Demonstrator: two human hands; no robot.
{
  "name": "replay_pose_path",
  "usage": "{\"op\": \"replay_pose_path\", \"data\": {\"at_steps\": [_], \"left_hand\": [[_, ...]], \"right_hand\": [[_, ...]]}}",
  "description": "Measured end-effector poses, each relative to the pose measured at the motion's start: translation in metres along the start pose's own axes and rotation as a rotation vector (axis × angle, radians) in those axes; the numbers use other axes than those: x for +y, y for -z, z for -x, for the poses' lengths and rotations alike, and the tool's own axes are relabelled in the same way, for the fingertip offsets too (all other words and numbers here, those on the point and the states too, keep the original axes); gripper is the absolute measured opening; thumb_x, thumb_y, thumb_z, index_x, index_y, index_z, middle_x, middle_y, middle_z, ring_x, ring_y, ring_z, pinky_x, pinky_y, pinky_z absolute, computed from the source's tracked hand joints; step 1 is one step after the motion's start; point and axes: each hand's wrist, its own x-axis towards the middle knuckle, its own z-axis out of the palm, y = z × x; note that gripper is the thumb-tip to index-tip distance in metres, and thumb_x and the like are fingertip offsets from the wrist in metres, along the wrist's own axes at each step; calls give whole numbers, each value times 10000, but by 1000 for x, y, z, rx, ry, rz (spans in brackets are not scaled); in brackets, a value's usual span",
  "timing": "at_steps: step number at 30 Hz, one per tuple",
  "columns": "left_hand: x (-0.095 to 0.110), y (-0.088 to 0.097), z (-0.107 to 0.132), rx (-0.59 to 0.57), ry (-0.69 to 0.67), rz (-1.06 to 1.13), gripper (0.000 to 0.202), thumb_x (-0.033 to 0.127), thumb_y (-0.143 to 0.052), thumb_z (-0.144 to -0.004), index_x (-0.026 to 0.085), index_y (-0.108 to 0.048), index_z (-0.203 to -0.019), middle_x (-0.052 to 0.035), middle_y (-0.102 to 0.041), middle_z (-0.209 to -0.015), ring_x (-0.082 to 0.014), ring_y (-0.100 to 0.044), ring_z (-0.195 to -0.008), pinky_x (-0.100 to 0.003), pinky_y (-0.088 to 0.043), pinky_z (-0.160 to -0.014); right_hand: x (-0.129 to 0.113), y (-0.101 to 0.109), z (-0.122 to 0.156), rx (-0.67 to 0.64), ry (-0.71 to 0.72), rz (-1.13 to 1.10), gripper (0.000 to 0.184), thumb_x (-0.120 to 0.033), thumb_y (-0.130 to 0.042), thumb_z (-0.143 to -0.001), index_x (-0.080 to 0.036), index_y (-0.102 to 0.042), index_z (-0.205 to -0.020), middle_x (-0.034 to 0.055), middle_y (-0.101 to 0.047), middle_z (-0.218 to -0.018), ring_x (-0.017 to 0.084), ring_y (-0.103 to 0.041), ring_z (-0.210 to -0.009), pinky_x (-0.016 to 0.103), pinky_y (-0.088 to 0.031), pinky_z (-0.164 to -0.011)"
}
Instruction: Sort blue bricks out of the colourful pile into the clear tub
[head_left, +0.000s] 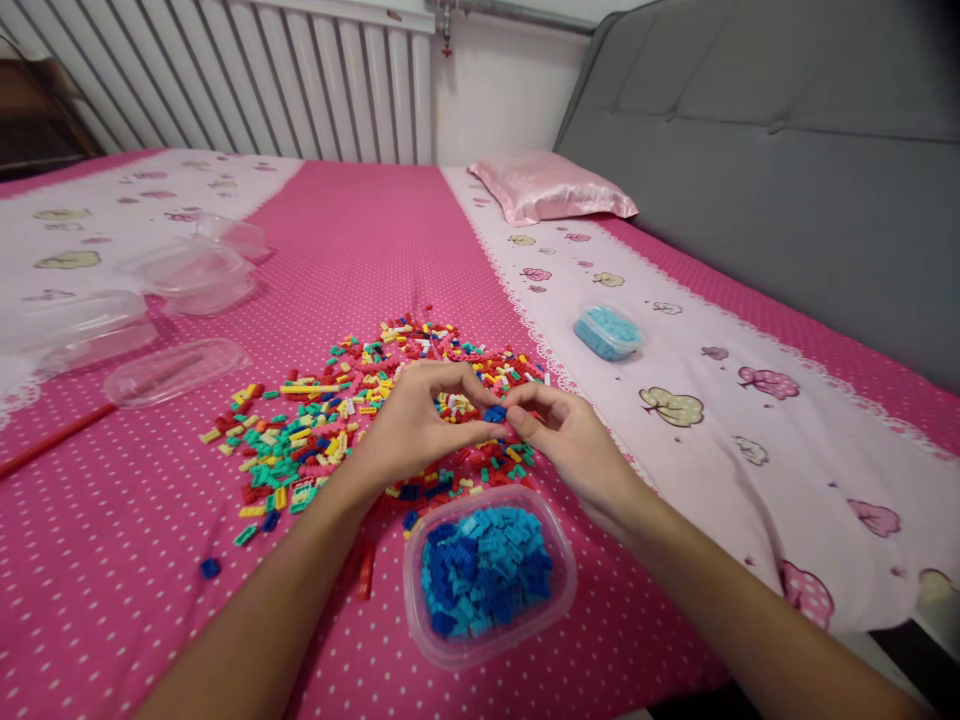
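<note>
Blue brick (495,413): fingers (474,433) of the left hand (411,420) and right hand (577,440) pinch it above mixed bricks (307,440).

Watching through the head camera from where I sit, I can read no words, labels, brands, numbers or signs on anything.

White radiator (300,80); pale wall (510,100); grey headboard (795,180) at right
</note>
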Motion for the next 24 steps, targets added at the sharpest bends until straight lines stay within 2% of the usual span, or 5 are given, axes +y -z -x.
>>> {"op": "replay_pose_path", "data": {"at_steps": [9,13,16,18,24], "left_hand": [[-1,1,1,-11,-14,-114,287,425,-847,-733,177,-703,-751,-16,-749,-773,-166,-688,-731,-372,-482,-855],[0,0,0,-14,-20,-23,269,377,-855,-733,167,-690,-768,-20,-741,-768,-151,-685,-714,-314,-518,-774],[1,1,-1,-4,-7,70,272,322,-868,-721,157,-705,-864,-27,-743,-789,-143,-691,-716,-267,-541,-703],[1,2,-1,0,3,99,303,298,-881,-703,157,-714,-912,-29,-749,-803,-145,-702,-725,-261,-556,-702],[4,-1,1,-14,44,172,278,279,-883,-697,162,-722,-891,-39,-763,-832,-153,-728,-729,-275,-595,-726]], "right_hand": [[-7,-1,3,64,101,173,59,-265,-689,-831,-219,-681,-794,16,-693,-802,185,-620,-778,352,-452,-743],[-8,-1,3,88,110,160,55,-263,-688,-831,-215,-686,-803,17,-700,-804,190,-624,-785,364,-451,-755],[-10,-1,3,106,96,156,73,-287,-696,-832,-214,-691,-821,18,-696,-799,195,-623,-787,371,-452,-754],[-11,-1,4,102,93,150,73,-287,-698,-829,-215,-687,-816,15,-691,-790,194,-623,-781,374,-455,-754],[-11,-2,5,98,92,136,66,-291,-681,-849,-227,-680,-834,22,-702,-820,199,-637,-811,370,-471,-749]]}}
